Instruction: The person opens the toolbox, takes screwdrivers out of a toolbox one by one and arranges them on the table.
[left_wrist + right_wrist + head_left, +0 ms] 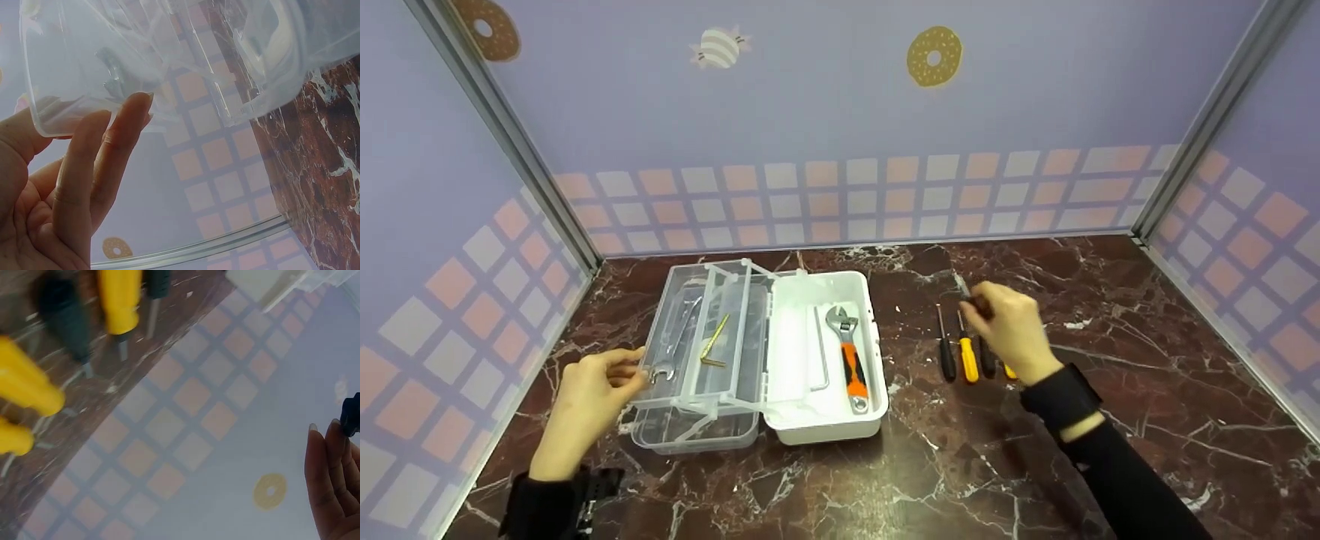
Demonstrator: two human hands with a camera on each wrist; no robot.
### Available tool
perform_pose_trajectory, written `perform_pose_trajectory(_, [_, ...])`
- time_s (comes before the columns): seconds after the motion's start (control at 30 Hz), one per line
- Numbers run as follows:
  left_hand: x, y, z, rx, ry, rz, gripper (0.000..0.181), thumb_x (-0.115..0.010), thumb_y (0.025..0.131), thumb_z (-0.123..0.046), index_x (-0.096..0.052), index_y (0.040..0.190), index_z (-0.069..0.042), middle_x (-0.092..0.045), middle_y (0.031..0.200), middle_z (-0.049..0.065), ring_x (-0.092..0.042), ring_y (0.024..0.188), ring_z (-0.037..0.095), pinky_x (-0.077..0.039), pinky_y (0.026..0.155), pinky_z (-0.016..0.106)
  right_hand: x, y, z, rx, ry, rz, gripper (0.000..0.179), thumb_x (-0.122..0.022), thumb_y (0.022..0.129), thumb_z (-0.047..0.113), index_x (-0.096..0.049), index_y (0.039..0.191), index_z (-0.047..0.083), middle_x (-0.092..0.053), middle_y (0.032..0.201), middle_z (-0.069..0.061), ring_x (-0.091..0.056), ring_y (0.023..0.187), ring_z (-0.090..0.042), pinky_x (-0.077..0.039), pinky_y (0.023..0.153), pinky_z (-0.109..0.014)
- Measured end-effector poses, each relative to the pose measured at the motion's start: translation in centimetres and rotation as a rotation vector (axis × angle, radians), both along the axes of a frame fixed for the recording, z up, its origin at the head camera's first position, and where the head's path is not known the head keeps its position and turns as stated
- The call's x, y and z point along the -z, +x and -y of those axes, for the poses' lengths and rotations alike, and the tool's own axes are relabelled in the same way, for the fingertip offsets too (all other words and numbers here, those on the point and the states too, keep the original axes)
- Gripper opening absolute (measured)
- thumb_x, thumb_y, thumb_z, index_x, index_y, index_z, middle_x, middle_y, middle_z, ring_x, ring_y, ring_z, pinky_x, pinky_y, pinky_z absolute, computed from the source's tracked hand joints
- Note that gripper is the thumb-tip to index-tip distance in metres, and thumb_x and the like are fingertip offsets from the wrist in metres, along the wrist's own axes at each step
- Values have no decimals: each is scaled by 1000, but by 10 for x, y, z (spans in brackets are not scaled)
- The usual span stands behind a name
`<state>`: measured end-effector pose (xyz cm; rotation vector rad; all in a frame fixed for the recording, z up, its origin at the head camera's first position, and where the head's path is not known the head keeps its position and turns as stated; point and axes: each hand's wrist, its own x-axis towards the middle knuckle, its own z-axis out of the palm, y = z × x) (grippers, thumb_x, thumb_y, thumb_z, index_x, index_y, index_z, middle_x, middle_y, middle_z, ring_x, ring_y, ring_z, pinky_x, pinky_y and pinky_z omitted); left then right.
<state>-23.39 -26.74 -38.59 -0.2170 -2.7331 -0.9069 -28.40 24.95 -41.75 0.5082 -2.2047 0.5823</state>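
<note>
My left hand (596, 386) holds the near-left edge of the toolbox's clear fold-out tray (697, 386), thumb on one side, fingers on the other. A silver open-end wrench (664, 370) and a gold L-shaped hex key (715, 346) lie in the tray. In the white toolbox body (791, 330) are an adjustable wrench (851, 364) with an orange-black handle and a silver hex key (820, 349). Above several screwdrivers (969, 360), my right hand (1009, 322) pinches a dark-handled tool (351, 414) with a grey tip; the fingers hide much of it.
Black and yellow screwdriver handles lie side by side on the dark marbled table (915, 480), right of the toolbox. Patterned panels (840, 112) with metal corner posts (1207, 112) stand at the back and both sides.
</note>
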Motion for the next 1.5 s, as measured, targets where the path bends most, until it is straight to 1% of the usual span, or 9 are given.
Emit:
perform_pose_trajectory(0.13, [-1,-1,0,-2,-10,-31,29,-67,84,0,-69,111,8,-74,100,23,-75,82,34,-62,70,35,7,4,-25,107,-57,96,15,-79,80,2,-65,84,-3,-70,73,-18,-64,58,-28,-56,55,-43])
perform_pose_trajectory(0.3, [0,-1,0,-2,-9,-25,29,-67,84,-1,-68,112,9,-74,100,24,-75,81,34,-62,70,34,13,3,-52,233,-71,295,13,-75,84,2,-65,82,-5,-70,74,-23,-66,61,-35,-55,58,-50])
perform_pose_trajectory(0.47, [-1,0,0,-7,-6,0,30,-68,85,-2,-67,113,9,-74,98,25,-75,82,35,-62,70,35,21,-1,-80,310,-55,506,17,-73,86,7,-65,77,-5,-67,72,-22,-62,62,-35,-49,57,-46])
perform_pose_trajectory(0.67, [-1,0,-1,-7,-13,-4,30,-67,84,-1,-68,112,9,-74,97,24,-75,82,35,-62,70,35,36,-9,-105,371,-10,683,22,-76,84,11,-66,72,-5,-66,69,-20,-60,59,-32,-47,53,-42])
perform_pose_trajectory(0.87, [0,0,-1,-4,-5,-1,30,-66,85,-1,-67,113,9,-74,99,25,-75,83,35,-62,70,36,46,-18,-113,379,73,781,23,-78,82,12,-67,71,-4,-67,70,-21,-60,57,-30,-49,51,-41])
perform_pose_trajectory(1.0, [0,0,0,-5,-5,2,30,-66,85,-1,-67,114,9,-73,101,25,-75,84,36,-62,71,36,45,-24,-115,378,97,852,24,-76,84,13,-65,68,-1,-64,64,-15,-59,55,-26,-47,50,-34])
perform_pose_trajectory(1.2, [0,-1,0,7,3,-9,29,-67,85,0,-68,113,9,-73,102,24,-75,84,35,-62,70,36,42,-25,-117,382,125,946,28,-72,88,17,-64,65,2,-60,58,-10,-57,51,-21,-44,48,-29])
perform_pose_trajectory(1.33, [1,0,0,10,1,0,30,-67,85,-1,-67,114,10,-73,99,26,-75,83,35,-62,69,34,39,-24,-119,363,125,967,28,-72,88,16,-64,65,2,-59,57,-7,-56,49,-20,-42,47,-28])
perform_pose_trajectory(1.5, [0,1,0,9,-2,-4,31,-67,85,-1,-66,114,10,-73,98,26,-75,83,36,-62,69,32,38,-24,-119,336,120,940,27,-72,87,10,-61,63,4,-55,56,-5,-54,47,-19,-40,47,-27])
